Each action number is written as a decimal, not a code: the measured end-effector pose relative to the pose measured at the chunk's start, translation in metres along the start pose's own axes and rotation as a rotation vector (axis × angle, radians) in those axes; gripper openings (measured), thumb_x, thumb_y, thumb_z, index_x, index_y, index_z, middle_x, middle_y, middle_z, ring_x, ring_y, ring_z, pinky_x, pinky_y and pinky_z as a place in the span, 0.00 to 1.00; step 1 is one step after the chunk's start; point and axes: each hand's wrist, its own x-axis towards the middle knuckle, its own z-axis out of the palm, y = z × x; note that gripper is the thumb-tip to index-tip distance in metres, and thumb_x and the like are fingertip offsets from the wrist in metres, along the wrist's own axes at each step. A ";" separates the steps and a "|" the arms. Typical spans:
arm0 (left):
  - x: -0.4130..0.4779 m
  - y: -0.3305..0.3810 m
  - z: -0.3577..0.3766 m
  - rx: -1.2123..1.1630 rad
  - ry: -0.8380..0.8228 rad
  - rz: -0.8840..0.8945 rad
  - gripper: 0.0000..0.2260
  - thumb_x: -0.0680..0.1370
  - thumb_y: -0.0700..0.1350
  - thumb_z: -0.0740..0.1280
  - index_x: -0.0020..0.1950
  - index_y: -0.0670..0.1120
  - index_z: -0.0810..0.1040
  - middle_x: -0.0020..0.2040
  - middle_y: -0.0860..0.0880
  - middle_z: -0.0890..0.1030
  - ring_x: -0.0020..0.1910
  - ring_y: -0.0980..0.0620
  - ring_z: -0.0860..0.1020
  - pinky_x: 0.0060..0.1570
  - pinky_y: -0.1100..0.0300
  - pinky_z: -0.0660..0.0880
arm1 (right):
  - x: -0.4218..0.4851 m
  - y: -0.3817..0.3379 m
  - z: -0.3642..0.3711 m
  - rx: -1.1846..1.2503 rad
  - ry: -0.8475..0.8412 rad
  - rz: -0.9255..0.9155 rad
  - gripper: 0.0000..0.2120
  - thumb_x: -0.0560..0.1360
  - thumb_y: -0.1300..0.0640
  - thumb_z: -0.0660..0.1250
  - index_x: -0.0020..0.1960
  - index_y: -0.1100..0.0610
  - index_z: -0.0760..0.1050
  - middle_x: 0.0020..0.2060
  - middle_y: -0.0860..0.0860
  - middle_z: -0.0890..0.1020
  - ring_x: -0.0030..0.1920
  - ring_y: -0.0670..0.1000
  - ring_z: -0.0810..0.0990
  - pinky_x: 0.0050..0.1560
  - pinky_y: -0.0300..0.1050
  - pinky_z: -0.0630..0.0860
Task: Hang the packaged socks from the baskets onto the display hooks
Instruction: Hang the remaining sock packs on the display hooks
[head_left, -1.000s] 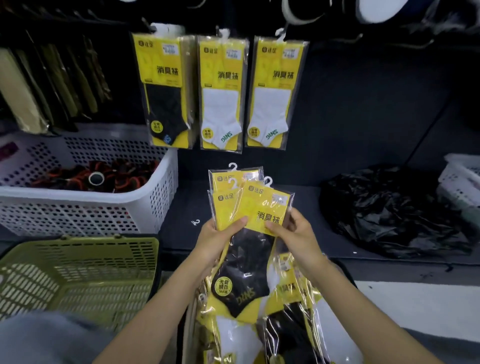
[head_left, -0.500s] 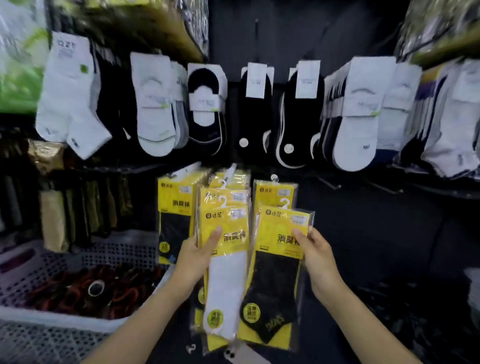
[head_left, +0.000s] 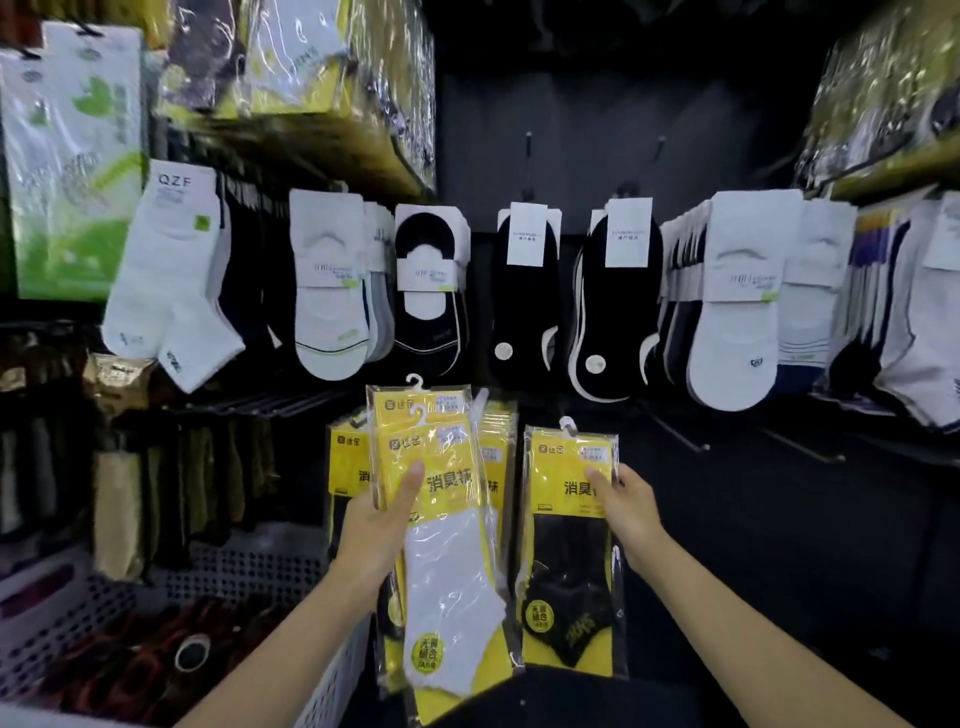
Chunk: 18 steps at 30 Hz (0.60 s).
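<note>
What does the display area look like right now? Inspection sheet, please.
Surface: dark display wall, bare hooks at lower right.
Job's things: stack of yellow sock packs, white-sock one in front; single black-sock pack; more yellow packs hang behind.
Clutter: white perforated basket at lower left, dark goods inside.
Grippers: left hand grips the stack; right hand pinches the black-sock pack.
Cables: nothing seen.
Surroundings: carded white and black socks hang above.

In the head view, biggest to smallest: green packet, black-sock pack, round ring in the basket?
1. green packet, top left.
2. black-sock pack, held by the right hand; it is nearer the camera, so it may really be smaller.
3. round ring in the white basket.
</note>
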 end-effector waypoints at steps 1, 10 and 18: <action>0.000 0.000 0.001 -0.005 -0.005 -0.002 0.09 0.69 0.65 0.64 0.41 0.61 0.73 0.35 0.59 0.73 0.35 0.65 0.72 0.41 0.68 0.68 | 0.007 0.004 0.002 0.001 0.041 0.037 0.06 0.78 0.56 0.66 0.49 0.57 0.78 0.44 0.52 0.83 0.42 0.47 0.80 0.38 0.38 0.74; -0.011 0.000 0.022 -0.099 -0.059 -0.048 0.06 0.73 0.62 0.64 0.46 0.64 0.73 0.38 0.68 0.77 0.37 0.71 0.75 0.33 0.74 0.66 | 0.008 0.023 -0.002 0.040 0.309 0.241 0.10 0.74 0.56 0.70 0.51 0.61 0.76 0.48 0.58 0.81 0.44 0.54 0.77 0.48 0.50 0.76; -0.036 0.002 0.050 -0.176 -0.154 -0.075 0.08 0.74 0.58 0.66 0.50 0.58 0.76 0.40 0.64 0.83 0.36 0.73 0.78 0.28 0.78 0.70 | -0.070 -0.013 0.002 0.144 -0.164 -0.036 0.07 0.76 0.52 0.67 0.50 0.53 0.80 0.44 0.50 0.84 0.45 0.49 0.83 0.43 0.37 0.79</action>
